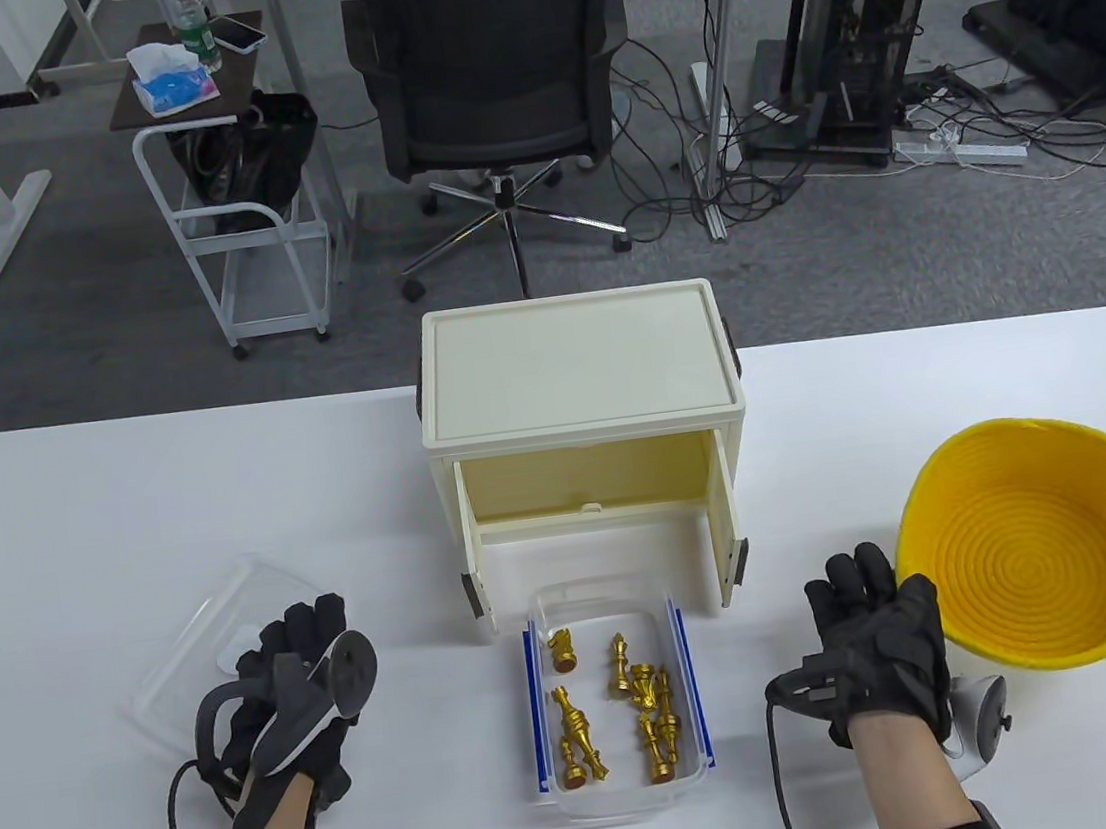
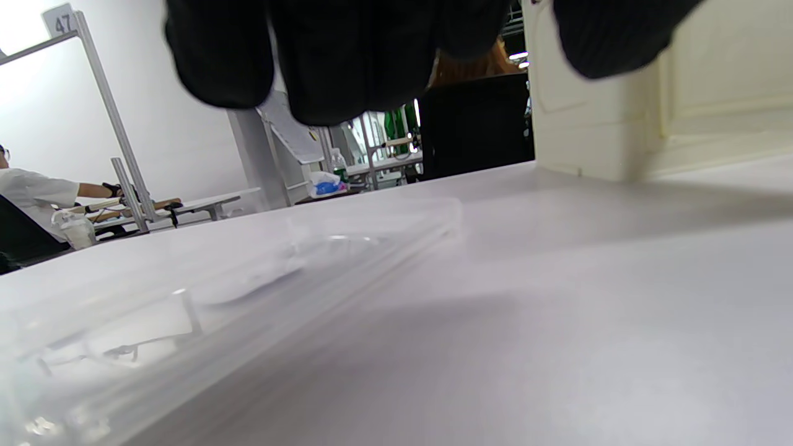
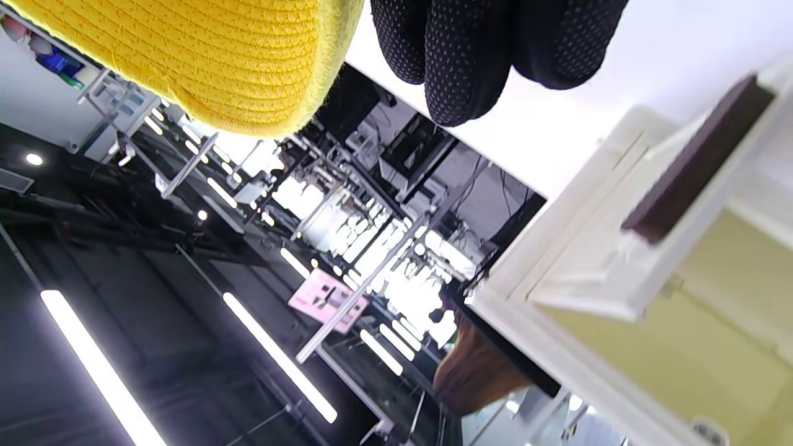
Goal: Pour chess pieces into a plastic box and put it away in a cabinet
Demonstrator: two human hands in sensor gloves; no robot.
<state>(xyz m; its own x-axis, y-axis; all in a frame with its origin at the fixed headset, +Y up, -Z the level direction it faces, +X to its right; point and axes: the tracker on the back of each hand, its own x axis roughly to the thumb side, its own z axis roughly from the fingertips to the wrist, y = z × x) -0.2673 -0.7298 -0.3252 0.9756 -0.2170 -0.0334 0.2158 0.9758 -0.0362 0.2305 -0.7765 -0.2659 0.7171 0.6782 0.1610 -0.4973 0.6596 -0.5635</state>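
A clear plastic box [image 1: 624, 795] with blue clips stands on the white table in front of the cabinet and holds several gold chess pieces [image 1: 640, 698]. The cream cabinet [image 1: 576, 371] stands behind it with its front open; it also shows in the left wrist view [image 2: 595, 124] and the right wrist view [image 3: 619, 260]. The yellow woven basket [image 1: 1030, 439] sits empty at the right. My left hand [image 1: 302, 629] rests over the near edge of the clear lid [image 1: 200, 641], with its fingers [image 2: 347, 62] not gripping it. My right hand [image 1: 858, 581] lies palm down, empty, beside the basket [image 3: 217, 56].
The lid lies flat on the table at the left [image 2: 279, 260]. Behind the table are an office chair [image 1: 494, 59], a white cart [image 1: 238, 231] and cables on the floor. There is bare table between the box and each hand.
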